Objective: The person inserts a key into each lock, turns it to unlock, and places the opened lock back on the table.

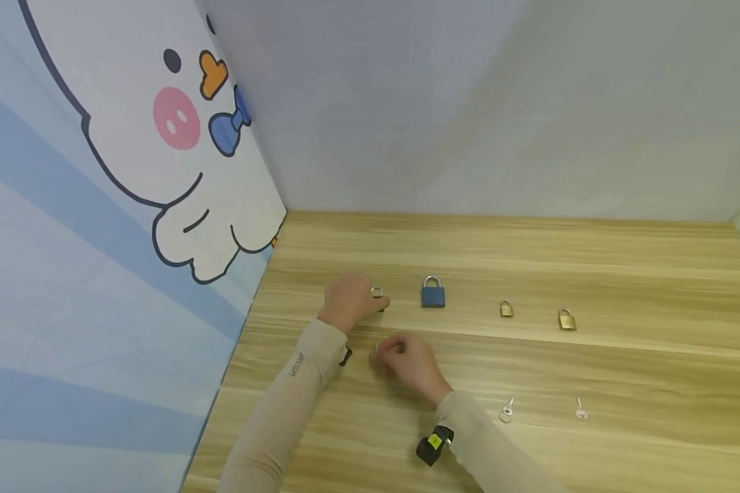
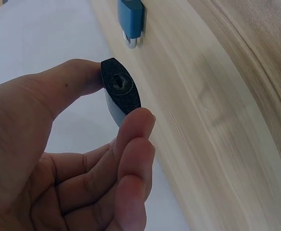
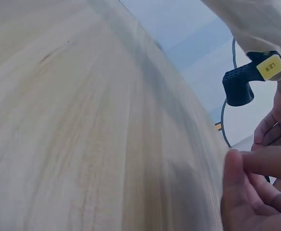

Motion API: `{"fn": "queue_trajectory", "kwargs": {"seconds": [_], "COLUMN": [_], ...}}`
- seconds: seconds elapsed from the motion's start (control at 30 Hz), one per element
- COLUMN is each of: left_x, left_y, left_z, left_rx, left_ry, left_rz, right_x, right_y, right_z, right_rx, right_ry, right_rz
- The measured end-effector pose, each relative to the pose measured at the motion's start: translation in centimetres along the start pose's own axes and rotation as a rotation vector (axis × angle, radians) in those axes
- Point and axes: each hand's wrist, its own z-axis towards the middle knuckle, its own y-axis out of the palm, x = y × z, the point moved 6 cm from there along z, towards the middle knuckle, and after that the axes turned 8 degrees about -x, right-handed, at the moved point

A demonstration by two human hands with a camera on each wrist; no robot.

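My left hand (image 1: 348,301) holds a black padlock (image 2: 125,96) between thumb and fingers, its keyhole end facing the left wrist camera. The padlock's silver shackle (image 1: 377,291) shows past the fingers in the head view. Lower and to the right, my right hand (image 1: 414,363) pinches a small silvery key (image 1: 375,349) between thumb and index finger. Most of that key is hidden by the fingertips, and the right wrist view does not show it. The two hands are apart. A blue padlock (image 1: 433,296) stands nearest, right of the left hand.
Two brass padlocks, a smaller one (image 1: 506,309) and a larger one (image 1: 566,320), are farther right on the wooden table (image 1: 654,287). Nearer the front lie a key with a ring (image 1: 507,410) and another key (image 1: 581,409). A cartoon-printed wall (image 1: 129,274) borders the left side.
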Motion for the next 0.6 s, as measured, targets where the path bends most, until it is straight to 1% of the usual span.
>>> {"fn": "queue_trajectory", "kwargs": {"seconds": [0.17, 0.27, 0.43, 0.6], "left_x": [0.1, 0.2, 0.4, 0.6], "left_y": [0.2, 0.1, 0.0, 0.1], "left_z": [-0.1, -0.1, -0.3, -0.2], "left_rx": [-0.023, -0.024, -0.010, 0.003], "left_ry": [0.004, 0.012, 0.025, 0.043], "left_rz": [-0.026, -0.035, -0.053, -0.042], "right_x": [-0.1, -0.3, -0.8, -1.1], "right_y": [-0.8, -1.1, -1.5, -1.7], "right_z": [0.3, 0.5, 0.8, 1.3], "right_rx": [0.109, 0.149, 0.169, 0.185], "right_ry": [0.009, -0.005, -0.025, -0.011], "right_rz": [0.128, 0.182, 0.223, 0.255]}}
